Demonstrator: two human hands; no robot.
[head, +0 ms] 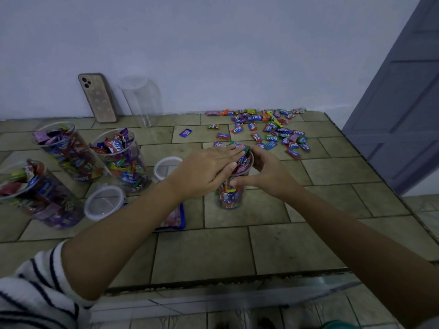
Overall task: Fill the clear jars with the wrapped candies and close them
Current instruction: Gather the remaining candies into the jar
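Note:
A clear jar [229,195] packed with wrapped candies stands on the tiled counter in the middle. My left hand [206,169] lies flat over its mouth, fingers straight, pressing on the candies heaped at the top. My right hand [266,172] wraps around the jar's right side, thumb on its front. Loose wrapped candies [273,131] lie scattered behind the jar toward the wall. Three full, uncovered jars [123,160] [66,150] [35,195] stand at the left. Two white-rimmed lids [103,202] [166,167] lie between them and my hands.
An empty clear jar [142,100] stands against the wall beside a leaning phone [98,98]. A blue tray [175,219] is partly hidden under my left forearm. The counter's front edge [213,279] runs below my arms. A grey door [403,103] is at the right.

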